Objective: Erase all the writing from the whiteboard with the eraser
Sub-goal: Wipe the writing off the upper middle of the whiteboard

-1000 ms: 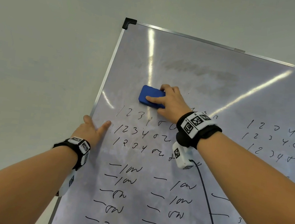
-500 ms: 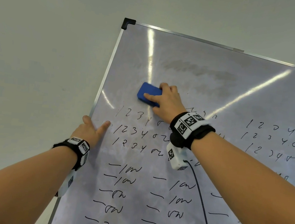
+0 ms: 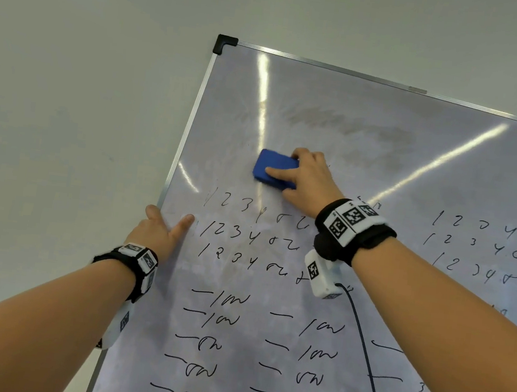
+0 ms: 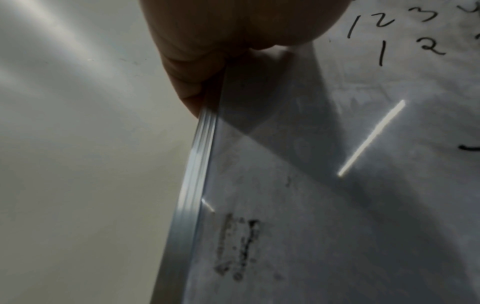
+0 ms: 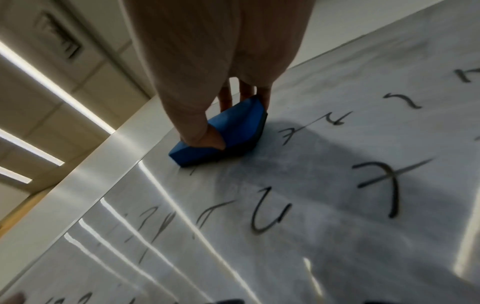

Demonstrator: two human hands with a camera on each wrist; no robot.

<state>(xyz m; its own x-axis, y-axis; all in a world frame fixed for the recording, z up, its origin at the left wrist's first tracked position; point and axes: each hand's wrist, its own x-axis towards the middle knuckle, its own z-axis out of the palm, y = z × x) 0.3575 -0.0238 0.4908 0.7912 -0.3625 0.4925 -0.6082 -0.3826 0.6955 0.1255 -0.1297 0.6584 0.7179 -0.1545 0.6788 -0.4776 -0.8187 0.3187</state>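
Whiteboard wall-mounted, smeared grey along the top, rows of black writing untouched below. Eraser pinched between thumb and fingers of right hand, pad flat to the board just above the top row of numerals — placed, by judgement, to wipe downward. Left hand gripping the left frame edge, thumb on the face — likely steadying the board.
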